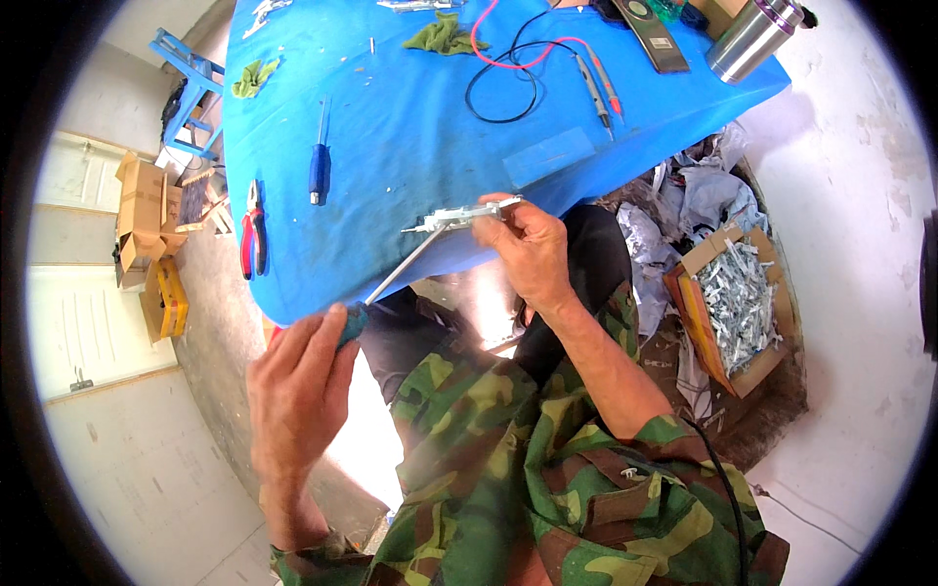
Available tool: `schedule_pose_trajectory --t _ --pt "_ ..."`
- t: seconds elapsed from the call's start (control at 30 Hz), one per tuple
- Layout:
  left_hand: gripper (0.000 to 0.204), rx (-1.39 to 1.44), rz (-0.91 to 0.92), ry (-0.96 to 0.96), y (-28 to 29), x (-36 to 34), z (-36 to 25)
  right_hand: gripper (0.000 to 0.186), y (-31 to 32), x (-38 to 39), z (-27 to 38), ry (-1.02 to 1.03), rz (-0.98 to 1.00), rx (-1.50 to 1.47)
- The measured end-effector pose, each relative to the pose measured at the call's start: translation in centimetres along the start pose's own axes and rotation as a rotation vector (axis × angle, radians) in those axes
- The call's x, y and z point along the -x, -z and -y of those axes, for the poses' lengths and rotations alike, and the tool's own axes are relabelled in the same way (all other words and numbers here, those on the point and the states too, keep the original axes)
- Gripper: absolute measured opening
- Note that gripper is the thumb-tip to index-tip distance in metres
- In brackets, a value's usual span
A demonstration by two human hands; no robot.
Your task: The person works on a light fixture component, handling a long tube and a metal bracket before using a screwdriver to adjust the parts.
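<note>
White wall point(860, 205) (patchy) at right; blue-covered table point(391, 146); blue chair point(199, 82) at left; grey-brown floor point(217, 381).

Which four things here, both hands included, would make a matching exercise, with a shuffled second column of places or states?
Column one:
1. Left hand
2. Right hand
3. Pliers
4. Silvery flask

Column two:
A. At the far right corner of the blue-covered table
B. Holding a slim, pale part
C. Closed around the handle of a screwdriver
D. Lying near the table's left edge, with red on the handles

Right pairs: 1-C; 2-B; 3-D; 4-A
</note>
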State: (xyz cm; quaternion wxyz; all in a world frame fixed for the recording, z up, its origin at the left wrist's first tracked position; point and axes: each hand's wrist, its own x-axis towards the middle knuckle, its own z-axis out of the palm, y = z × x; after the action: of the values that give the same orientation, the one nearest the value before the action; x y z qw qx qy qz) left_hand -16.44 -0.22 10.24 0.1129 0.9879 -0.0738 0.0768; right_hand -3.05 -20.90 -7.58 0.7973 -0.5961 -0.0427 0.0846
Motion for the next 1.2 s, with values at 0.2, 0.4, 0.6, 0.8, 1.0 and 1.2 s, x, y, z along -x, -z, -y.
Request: schedule_pose_trajectory --t 0.2,0.4,0.6,0.8,1.0,1.2 --pt "0.024 0.097 0.097 -0.019 2.8 -4.3 0.4 0.021 -0.4 -0.3 0.1 0.033 -0.040 0.021" --pt "0.019 0.108 0.148 -0.036 4.4 -8.7 2.5 0.021 -0.9 -0.2 0.2 0.045 -0.062 0.045" --pt "0.018 0.233 0.373 0.106 5.2 -12.9 5.4 0.024 -0.5 0.0 -1.4 0.085 -0.074 0.030" --pt "0.011 0.320 0.486 0.250 5.1 -15.6 6.9 0.026 -0.9 0.3 -0.7 0.106 -0.085 0.107" --pt "0.015 0.318 0.519 0.391 5.1 -16.2 7.3 0.025 -0.9 0.3 -0.7 0.145 -0.066 0.098" --pt "0.020 0.311 0.470 0.416 4.2 -13.6 7.9 0.025 -0.5 0.1 -1.1 0.135 -0.053 0.090"
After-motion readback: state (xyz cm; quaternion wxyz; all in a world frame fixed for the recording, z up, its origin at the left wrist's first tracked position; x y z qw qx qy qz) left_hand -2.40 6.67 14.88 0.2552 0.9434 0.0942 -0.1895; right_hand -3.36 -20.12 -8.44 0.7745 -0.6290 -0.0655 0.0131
